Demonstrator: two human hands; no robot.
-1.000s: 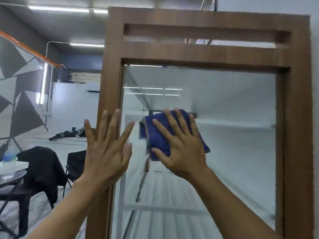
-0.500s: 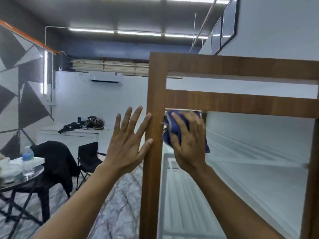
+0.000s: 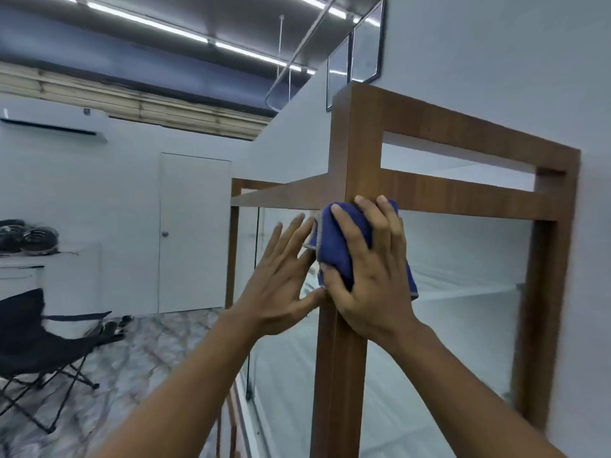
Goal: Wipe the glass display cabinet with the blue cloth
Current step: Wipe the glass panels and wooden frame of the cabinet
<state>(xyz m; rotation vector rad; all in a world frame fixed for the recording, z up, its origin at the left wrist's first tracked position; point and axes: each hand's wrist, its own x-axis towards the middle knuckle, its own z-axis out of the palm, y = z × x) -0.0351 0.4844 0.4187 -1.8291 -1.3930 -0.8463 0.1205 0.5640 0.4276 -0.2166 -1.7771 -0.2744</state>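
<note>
Seemingly midway: the right hand [image 3: 373, 282] grips the bunched cloth [image 3: 340, 236], fingers curved over it, against the corner post [image 3: 340, 375] of the cabinet [image 3: 463, 196]. At the cloth's 8 o'clock the left hand [image 3: 281, 285] lies flat, fingers spread, on the side glass [image 3: 287, 365]. Panes toward 3 o'clock likely remain.

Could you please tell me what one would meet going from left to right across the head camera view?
Black folding chair → white door → left hand → right hand, holding the blue cloth → right wooden post of the glass display cabinet.
</note>
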